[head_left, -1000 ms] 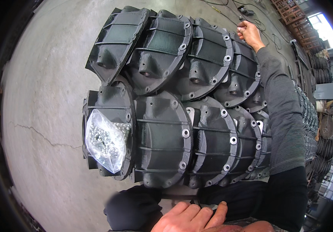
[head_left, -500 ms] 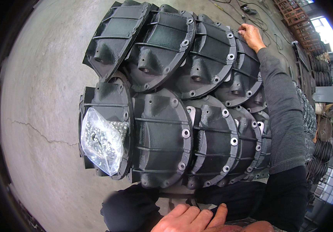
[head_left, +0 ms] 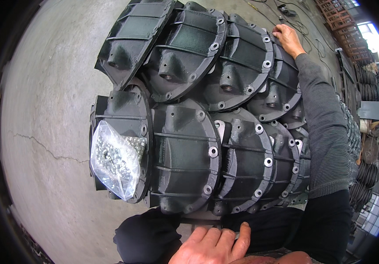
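Observation:
Two rows of dark grey-green metal castings (head_left: 185, 145), ribbed and with curved flanges full of bolt holes, stand packed before me. At the far right, my right hand (head_left: 289, 40) reaches to the edge of a casting (head_left: 247, 55) in the far row. Its fingers are bent and pinched together at that rim; whatever lies between the fingertips is hidden. Close to my body, my left hand (head_left: 209, 245) is curled with its back up, its palm out of sight. A clear plastic bag (head_left: 115, 160) of small shiny metal parts lies on the near row's leftmost casting.
Bare concrete floor (head_left: 48, 110) with a crack stretches along the left. Beyond the castings, cables (head_left: 303, 28) lie on the floor. Brown metal racks (head_left: 341, 33) and coiled dark bundles (head_left: 365, 176) stand at the right. My dark-clothed knees (head_left: 147, 235) are against the near row.
The view has shifted slightly, so the castings sit a little differently in it. My left hand has moved slightly left; my right hand stays at the far casting's rim.

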The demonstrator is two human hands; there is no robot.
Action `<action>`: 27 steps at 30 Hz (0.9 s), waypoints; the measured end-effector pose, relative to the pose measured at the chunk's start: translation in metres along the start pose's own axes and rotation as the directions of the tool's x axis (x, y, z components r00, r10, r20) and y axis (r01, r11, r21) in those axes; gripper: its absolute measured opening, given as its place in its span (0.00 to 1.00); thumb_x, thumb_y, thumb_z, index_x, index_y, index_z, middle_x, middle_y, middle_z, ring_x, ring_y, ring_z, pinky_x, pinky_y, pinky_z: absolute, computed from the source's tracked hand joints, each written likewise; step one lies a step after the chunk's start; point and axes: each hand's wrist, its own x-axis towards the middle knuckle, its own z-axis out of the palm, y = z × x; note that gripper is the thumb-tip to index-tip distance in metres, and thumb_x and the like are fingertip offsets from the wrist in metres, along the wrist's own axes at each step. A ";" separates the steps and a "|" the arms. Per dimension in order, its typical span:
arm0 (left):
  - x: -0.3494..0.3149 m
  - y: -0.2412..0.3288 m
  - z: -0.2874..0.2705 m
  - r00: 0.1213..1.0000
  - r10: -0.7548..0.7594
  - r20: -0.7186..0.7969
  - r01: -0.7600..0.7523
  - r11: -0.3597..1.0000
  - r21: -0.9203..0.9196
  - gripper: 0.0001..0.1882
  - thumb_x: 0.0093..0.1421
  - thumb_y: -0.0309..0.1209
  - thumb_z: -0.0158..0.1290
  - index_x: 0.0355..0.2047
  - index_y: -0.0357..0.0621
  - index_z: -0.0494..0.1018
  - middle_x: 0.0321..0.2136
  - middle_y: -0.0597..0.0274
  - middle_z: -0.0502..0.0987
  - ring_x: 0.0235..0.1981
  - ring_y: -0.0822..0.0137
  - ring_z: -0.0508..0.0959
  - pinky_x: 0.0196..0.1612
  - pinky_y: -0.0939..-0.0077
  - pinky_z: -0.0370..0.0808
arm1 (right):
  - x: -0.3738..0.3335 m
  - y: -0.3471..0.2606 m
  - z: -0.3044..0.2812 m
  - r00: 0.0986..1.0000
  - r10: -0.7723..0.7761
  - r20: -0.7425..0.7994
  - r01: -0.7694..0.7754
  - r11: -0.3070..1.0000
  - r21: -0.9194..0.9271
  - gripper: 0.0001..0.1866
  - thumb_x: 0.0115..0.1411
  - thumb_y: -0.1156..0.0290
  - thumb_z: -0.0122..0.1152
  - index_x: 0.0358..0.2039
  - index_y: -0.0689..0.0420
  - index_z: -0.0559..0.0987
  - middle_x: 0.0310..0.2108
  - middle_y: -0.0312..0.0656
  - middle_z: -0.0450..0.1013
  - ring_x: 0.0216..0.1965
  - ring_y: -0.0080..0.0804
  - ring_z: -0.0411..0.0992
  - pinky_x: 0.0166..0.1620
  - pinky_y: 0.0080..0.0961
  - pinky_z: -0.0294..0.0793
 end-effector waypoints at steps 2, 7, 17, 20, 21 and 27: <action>0.001 -0.001 -0.002 0.998 0.005 0.062 -0.006 1.000 0.023 0.22 0.53 0.29 0.55 0.48 0.33 0.77 0.26 0.61 0.71 0.27 0.63 0.73 0.32 0.66 0.71 | -0.001 0.001 0.001 1.000 0.000 -0.011 0.000 1.000 0.019 0.09 0.63 0.71 0.63 0.40 0.63 0.81 0.40 0.53 0.80 0.45 0.51 0.78 0.49 0.39 0.76; 0.003 -0.003 -0.002 0.999 0.031 0.009 -0.031 0.999 0.018 0.23 0.53 0.30 0.55 0.49 0.33 0.77 0.27 0.61 0.72 0.27 0.63 0.73 0.32 0.66 0.70 | -0.001 0.002 -0.002 1.000 0.009 0.025 -0.010 1.000 0.029 0.10 0.63 0.71 0.64 0.41 0.62 0.83 0.41 0.52 0.81 0.43 0.47 0.80 0.47 0.38 0.76; 0.005 -0.002 -0.009 0.997 0.042 0.061 -0.041 0.999 -0.009 0.24 0.52 0.30 0.54 0.50 0.33 0.77 0.27 0.62 0.71 0.27 0.64 0.72 0.32 0.67 0.69 | 0.008 -0.010 -0.003 0.996 0.064 0.070 -0.055 0.992 -0.116 0.10 0.64 0.68 0.63 0.38 0.64 0.82 0.38 0.58 0.81 0.45 0.58 0.79 0.48 0.47 0.77; 0.003 -0.003 -0.009 0.997 0.045 0.065 -0.044 0.999 -0.015 0.24 0.52 0.30 0.54 0.50 0.33 0.77 0.27 0.62 0.71 0.27 0.64 0.72 0.32 0.66 0.69 | 0.009 -0.011 -0.002 0.998 0.024 0.055 -0.012 0.977 -0.213 0.12 0.65 0.66 0.63 0.36 0.64 0.81 0.38 0.58 0.80 0.44 0.59 0.79 0.48 0.49 0.77; 0.002 -0.003 -0.009 0.997 0.046 0.063 -0.046 0.999 -0.011 0.24 0.52 0.30 0.54 0.50 0.33 0.77 0.26 0.62 0.71 0.27 0.64 0.72 0.32 0.66 0.69 | 0.009 -0.011 -0.002 0.999 -0.004 0.051 0.017 0.968 -0.252 0.12 0.66 0.65 0.63 0.36 0.64 0.80 0.38 0.59 0.80 0.44 0.59 0.79 0.48 0.49 0.77; 0.000 -0.007 -0.001 0.998 0.052 0.020 -0.052 0.999 0.006 0.24 0.52 0.29 0.54 0.50 0.34 0.77 0.26 0.62 0.70 0.27 0.64 0.71 0.33 0.66 0.69 | 0.013 -0.015 0.001 0.993 -0.010 0.121 0.062 0.899 -0.434 0.16 0.68 0.60 0.59 0.38 0.62 0.79 0.38 0.57 0.80 0.44 0.59 0.78 0.46 0.50 0.76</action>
